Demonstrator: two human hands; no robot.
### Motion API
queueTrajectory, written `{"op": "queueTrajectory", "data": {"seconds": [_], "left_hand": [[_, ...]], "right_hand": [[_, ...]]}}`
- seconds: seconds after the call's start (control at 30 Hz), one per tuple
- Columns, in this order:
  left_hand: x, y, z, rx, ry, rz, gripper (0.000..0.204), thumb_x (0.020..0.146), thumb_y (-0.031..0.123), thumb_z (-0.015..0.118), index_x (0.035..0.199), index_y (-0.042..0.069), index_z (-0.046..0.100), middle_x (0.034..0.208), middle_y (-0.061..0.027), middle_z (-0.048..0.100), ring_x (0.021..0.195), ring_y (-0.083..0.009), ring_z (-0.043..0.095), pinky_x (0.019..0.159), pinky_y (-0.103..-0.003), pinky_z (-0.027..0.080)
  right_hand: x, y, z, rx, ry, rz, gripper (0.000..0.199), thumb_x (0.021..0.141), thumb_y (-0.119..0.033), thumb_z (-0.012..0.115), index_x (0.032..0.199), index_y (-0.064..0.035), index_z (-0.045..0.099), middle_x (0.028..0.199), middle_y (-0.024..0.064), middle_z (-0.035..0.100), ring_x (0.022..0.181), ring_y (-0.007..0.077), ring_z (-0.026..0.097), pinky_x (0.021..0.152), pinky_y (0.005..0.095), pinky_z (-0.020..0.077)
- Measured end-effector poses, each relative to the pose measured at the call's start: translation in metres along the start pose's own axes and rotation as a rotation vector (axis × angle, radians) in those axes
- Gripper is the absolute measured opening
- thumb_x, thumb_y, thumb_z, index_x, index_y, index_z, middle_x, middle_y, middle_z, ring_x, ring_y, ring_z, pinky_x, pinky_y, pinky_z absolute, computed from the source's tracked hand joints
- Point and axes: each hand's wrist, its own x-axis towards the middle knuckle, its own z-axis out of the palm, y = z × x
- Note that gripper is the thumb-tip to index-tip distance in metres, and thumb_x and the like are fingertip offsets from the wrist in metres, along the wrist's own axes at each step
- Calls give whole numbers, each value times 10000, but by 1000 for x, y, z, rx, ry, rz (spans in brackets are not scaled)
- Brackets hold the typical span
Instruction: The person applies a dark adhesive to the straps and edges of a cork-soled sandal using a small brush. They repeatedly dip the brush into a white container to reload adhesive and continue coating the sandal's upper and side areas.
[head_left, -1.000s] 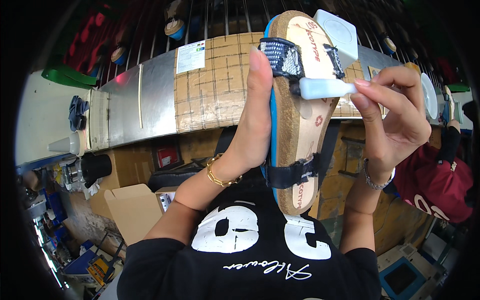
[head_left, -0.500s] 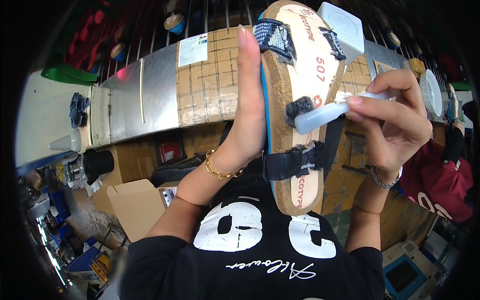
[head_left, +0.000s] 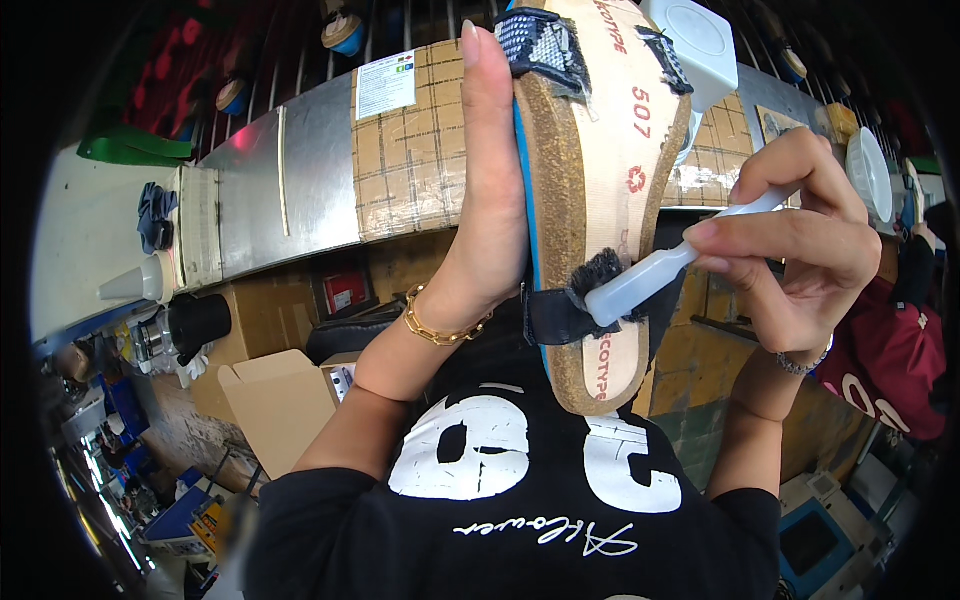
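My left hand (head_left: 490, 215) grips a sandal sole (head_left: 600, 200) upright by its left edge, fingers stretched along the blue rim. The sole has a cork side, a tan printed footbed, a woven strap at the top and a black strap (head_left: 560, 310) low down. My right hand (head_left: 790, 255) pinches a white brush (head_left: 650, 275) whose dark bristles press on the black strap where it meets the footbed. A gold chain bracelet sits on my left wrist, a thin one on my right.
A metal-clad bench with a taped cardboard panel (head_left: 410, 170) runs behind the sandal. An open cardboard box (head_left: 275, 400) stands lower left. A white container (head_left: 700, 40) sits beyond the sole's top. Another person in a dark red shirt (head_left: 900, 360) is at the right.
The sandal has come closer and higher in view. The brush has moved down the footbed from the upper strap to the lower black strap.
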Motion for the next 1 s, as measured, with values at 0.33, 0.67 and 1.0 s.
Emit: {"op": "queueTrajectory", "data": {"seconds": [0.33,0.67,1.0], "left_hand": [[7,4,-15,-487,-155,36,925,961,790,180,1315,16,542,1175,-137,676,1026,-173,699,887,-317,591],[8,2,-16,49,115,213,873,986,752,161,1325,35,528,1183,-126,677,1035,-157,702,894,-294,588],[9,3,-12,194,116,228,898,982,755,192,1424,23,465,1304,-162,631,1121,-206,680,941,-343,583]], "right_hand": [[-5,19,33,115,307,200,184,769,-64,825,952,-62,813,793,30,625,751,119,563,670,237,408],[-20,-17,37,105,274,357,236,687,31,812,911,-46,809,814,34,581,731,116,555,642,222,421],[-13,-12,38,-91,385,115,341,587,22,853,899,-114,826,850,40,603,722,123,547,619,234,409]]}}
